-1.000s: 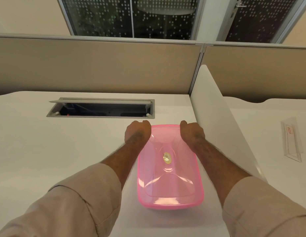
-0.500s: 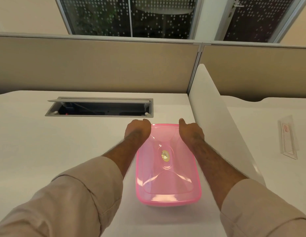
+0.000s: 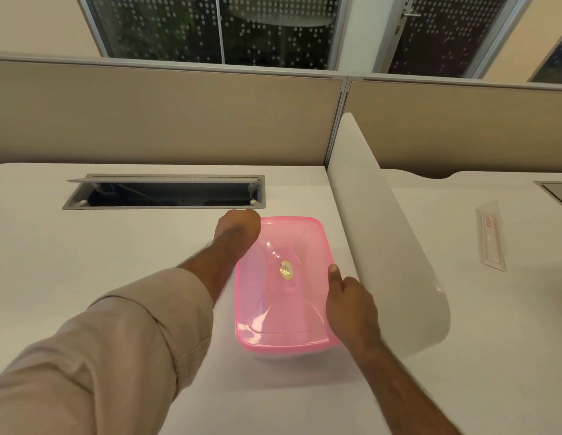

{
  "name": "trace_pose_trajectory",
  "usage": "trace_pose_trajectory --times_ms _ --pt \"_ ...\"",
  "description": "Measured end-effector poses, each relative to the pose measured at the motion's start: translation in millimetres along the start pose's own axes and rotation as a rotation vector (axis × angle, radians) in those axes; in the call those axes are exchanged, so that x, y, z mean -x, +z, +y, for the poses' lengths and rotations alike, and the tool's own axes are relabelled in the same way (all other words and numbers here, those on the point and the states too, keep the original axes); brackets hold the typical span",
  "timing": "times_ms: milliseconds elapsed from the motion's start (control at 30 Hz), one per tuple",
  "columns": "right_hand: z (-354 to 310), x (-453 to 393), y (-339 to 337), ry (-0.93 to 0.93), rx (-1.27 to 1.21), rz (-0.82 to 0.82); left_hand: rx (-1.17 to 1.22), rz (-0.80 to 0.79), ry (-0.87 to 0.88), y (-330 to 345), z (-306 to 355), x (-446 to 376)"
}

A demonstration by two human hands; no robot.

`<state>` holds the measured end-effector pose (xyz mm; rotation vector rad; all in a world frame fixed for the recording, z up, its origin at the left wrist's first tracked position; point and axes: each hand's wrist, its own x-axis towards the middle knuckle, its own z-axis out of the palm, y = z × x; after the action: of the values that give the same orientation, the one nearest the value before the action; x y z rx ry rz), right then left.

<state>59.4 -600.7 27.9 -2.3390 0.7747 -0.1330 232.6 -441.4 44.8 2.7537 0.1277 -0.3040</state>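
Observation:
A pink translucent plastic container (image 3: 283, 312) with its lid on and a small gold sticker in the middle stands on the white desk (image 3: 101, 252). My left hand (image 3: 237, 229) grips the container's far left corner, fingers curled over the rim. My right hand (image 3: 348, 304) sits at the middle of the right long edge, thumb lying along the lid's rim and fingers curled down the side; the fingertips are hidden.
A white divider panel (image 3: 386, 246) rises just right of the container. An open cable tray (image 3: 167, 193) is set into the desk behind it. A clear flat packet (image 3: 491, 238) lies on the neighbouring desk. Beige partitions close off the back.
My right hand has left the far right corner and slid back along the right edge to its middle. My left hand stays at the far left corner.

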Motion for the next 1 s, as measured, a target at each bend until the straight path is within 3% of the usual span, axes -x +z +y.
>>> trace_pose_trajectory --times_ms 167,267,467,667,1000 --pt "1 -4 6 -0.018 -0.033 0.039 0.432 -0.009 -0.196 1 2 -1" --pt "1 -4 8 -0.012 -0.034 0.050 0.636 0.036 -0.211 4 -3 4" --pt "0 -5 8 0.018 -0.023 0.051 0.643 0.093 -0.108 25 -27 63" --pt "-2 -2 4 0.042 -0.028 0.032 0.561 0.174 -0.236 51 -58 147" --pt "-6 1 1 0.046 -0.050 0.024 0.527 0.152 -0.216 52 -57 151"
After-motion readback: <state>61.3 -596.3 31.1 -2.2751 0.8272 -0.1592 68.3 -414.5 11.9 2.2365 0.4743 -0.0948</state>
